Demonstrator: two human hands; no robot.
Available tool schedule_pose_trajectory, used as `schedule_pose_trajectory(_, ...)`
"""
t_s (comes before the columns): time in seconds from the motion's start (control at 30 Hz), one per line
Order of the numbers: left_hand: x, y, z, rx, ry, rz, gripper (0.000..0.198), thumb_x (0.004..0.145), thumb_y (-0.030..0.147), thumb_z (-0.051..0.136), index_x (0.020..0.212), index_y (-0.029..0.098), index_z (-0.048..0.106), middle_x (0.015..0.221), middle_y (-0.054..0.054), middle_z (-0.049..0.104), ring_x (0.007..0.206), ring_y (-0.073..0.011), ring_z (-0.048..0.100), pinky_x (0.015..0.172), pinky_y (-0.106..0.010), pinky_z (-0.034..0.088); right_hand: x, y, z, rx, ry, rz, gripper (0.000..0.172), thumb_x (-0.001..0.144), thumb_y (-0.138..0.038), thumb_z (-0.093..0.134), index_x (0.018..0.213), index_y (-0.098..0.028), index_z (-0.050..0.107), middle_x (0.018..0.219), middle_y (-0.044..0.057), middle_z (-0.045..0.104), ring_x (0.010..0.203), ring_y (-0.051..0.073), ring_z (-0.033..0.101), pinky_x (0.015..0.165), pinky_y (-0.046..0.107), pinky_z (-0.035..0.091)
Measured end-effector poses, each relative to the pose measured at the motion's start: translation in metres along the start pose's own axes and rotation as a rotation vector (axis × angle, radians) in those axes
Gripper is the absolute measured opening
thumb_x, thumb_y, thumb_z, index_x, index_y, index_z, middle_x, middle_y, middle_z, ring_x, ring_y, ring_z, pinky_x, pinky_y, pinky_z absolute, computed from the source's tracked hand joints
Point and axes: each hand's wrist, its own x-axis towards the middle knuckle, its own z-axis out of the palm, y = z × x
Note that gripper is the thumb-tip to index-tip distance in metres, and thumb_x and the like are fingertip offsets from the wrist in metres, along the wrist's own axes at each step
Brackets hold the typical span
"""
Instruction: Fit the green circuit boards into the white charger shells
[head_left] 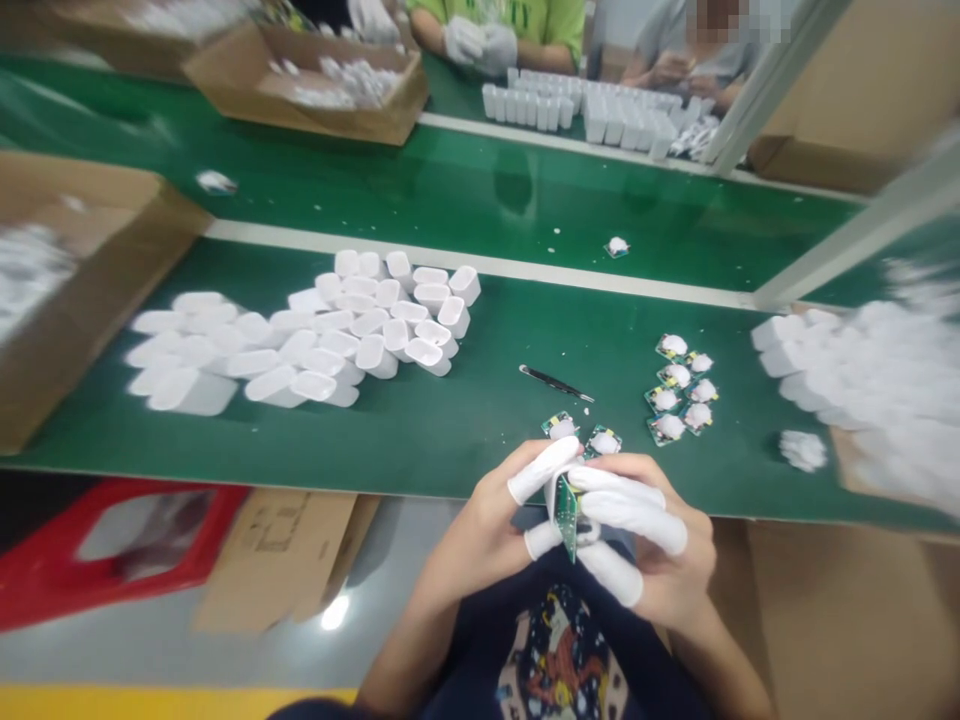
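My left hand (484,530) and my right hand (656,545) hold a small green circuit board (568,518) upright between them, its white part partly hidden by my fingers. Several fingers wear white finger cots. Just beyond my hands, two similar boards with white tops (604,441) lie on the green bench mat (480,440). More such boards form a cluster (677,388) to the right. Black tweezers (553,382) lie beyond my hands. Many white plastic shells (352,330) stand or lie in a heap at the left.
A cardboard box (90,290) stands at the left, and a blurred white pile (877,380) at the right. Across a raised divider, a co-worker's gloved hands (480,45) sit behind rows of white shells (600,115). A red crate (120,545) and cardboard (277,560) lie below.
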Motion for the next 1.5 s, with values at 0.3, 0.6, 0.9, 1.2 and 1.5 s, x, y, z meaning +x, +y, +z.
schedule_pose_trajectory(0.3, 0.002, -0.001, 0.003, 0.052, 0.035, 0.024, 0.06, 0.099, 0.026, 0.071, 0.155, 0.027, 0.051, 0.134, -0.014, 0.069, 0.122, -0.0255, 0.073, 0.102, -0.032, 0.06, -0.006, 0.0, 0.006, -0.001, -0.008, 0.094, 0.059, 0.084, -0.003, 0.077, 0.134, -0.034, 0.072, 0.124, 0.008, 0.079, 0.121, 0.028, 0.072, 0.102, 0.044, 0.062)
schedule_pose_trajectory(0.6, -0.005, -0.007, 0.01, 0.149, 0.016, 0.118, 0.065, 0.097, 0.009, 0.063, 0.158, 0.024, 0.046, 0.138, -0.017, 0.069, 0.126, -0.0275, 0.072, 0.103, -0.036, 0.062, -0.017, -0.01, 0.005, 0.224, -0.1, 0.767, 0.069, 0.084, -0.044, 0.086, 0.144, -0.026, 0.059, 0.146, 0.016, 0.065, 0.13, 0.032, 0.068, 0.101, 0.044, 0.065)
schedule_pose_trajectory(0.9, -0.012, -0.006, 0.02, 0.24, 0.054, 0.173, 0.059, 0.101, 0.018, 0.065, 0.157, 0.022, 0.046, 0.13, -0.019, 0.072, 0.118, -0.0267, 0.075, 0.098, -0.036, 0.064, -0.022, -0.007, 0.01, 0.227, 0.006, 0.771, 0.052, 0.082, -0.027, 0.084, 0.131, -0.026, 0.066, 0.127, 0.012, 0.072, 0.111, 0.025, 0.074, 0.087, 0.034, 0.067)
schedule_pose_trajectory(1.2, -0.009, -0.004, 0.017, 0.062, 0.02, 0.035, 0.059, 0.095, 0.026, 0.077, 0.151, 0.026, 0.056, 0.135, -0.015, 0.074, 0.119, -0.0283, 0.076, 0.1, -0.038, 0.064, -0.03, 0.015, -0.011, 0.634, -0.066, 0.669, 0.036, 0.094, -0.039, 0.079, 0.128, -0.028, 0.07, 0.125, 0.01, 0.074, 0.115, 0.024, 0.074, 0.089, 0.034, 0.067)
schedule_pose_trajectory(1.5, -0.01, -0.005, 0.024, 0.179, -0.028, 0.121, 0.062, 0.099, 0.023, 0.071, 0.157, 0.025, 0.05, 0.133, -0.018, 0.074, 0.122, -0.0292, 0.076, 0.1, -0.038, 0.064, -0.033, 0.013, -0.003, 0.514, 0.012, 0.705, 0.036, 0.087, -0.028, 0.086, 0.119, -0.025, 0.069, 0.113, 0.008, 0.077, 0.104, 0.022, 0.078, 0.082, 0.029, 0.067)
